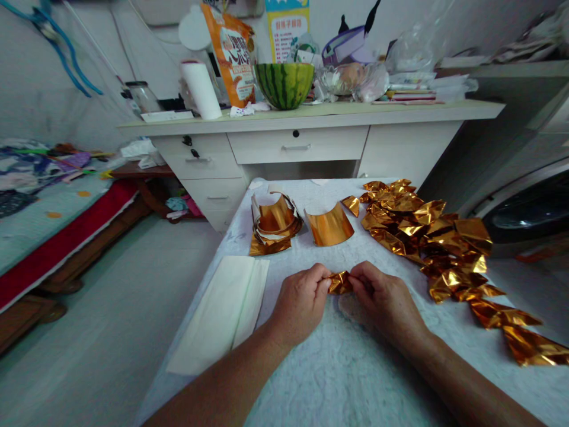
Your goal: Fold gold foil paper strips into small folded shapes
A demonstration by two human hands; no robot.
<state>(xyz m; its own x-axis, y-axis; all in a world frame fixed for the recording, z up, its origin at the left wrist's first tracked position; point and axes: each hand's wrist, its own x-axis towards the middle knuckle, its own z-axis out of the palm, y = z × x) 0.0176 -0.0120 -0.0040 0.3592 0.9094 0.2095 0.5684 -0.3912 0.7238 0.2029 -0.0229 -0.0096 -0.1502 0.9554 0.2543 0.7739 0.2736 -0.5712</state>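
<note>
A small piece of folded gold foil paper (340,283) is stretched between my two hands above the cloth-covered table (320,373). My left hand (304,299) pinches its left end between thumb and fingers. Its right end is pinched by my right hand (384,299). Just beyond my hands lies a curved sheet of gold foil paper (329,225). Left of that sheet, a curled stack of gold sheets (275,219) sits with a pale band around it. Many crumpled, folded gold foil pieces (427,231) are heaped along the table's right side.
A white paper bag or folded sheet (222,314) lies at the table's left edge. Behind stands a white desk (297,142) bearing a watermelon half (284,85), a paper roll (201,89) and an orange snack bag (233,59). A bed (53,219) is at left, a washing machine (533,201) at right.
</note>
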